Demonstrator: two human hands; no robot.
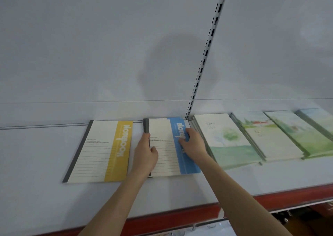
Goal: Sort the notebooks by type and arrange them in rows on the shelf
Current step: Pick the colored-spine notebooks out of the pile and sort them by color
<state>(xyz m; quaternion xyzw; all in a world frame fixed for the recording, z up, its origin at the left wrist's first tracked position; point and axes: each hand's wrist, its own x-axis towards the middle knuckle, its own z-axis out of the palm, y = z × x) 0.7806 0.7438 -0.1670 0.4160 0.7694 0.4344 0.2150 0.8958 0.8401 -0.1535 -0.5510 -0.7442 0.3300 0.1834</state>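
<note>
Left hand (145,153) is clamped round the grey spine edge of the blue notebook (162,156), thumb on the cover. Right hand (191,144) has its fingers curled down onto the blue band, holding it. The notebook lies flat on the shelf (180,196). Yellow notebook (100,151) is at 9 o'clock, just beside it, and the watercolour notebooks (227,136) overlap in a row at 3 o'clock.

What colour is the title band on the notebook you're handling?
Blue band on a cream, lined notebook; the head view shows it.
</note>
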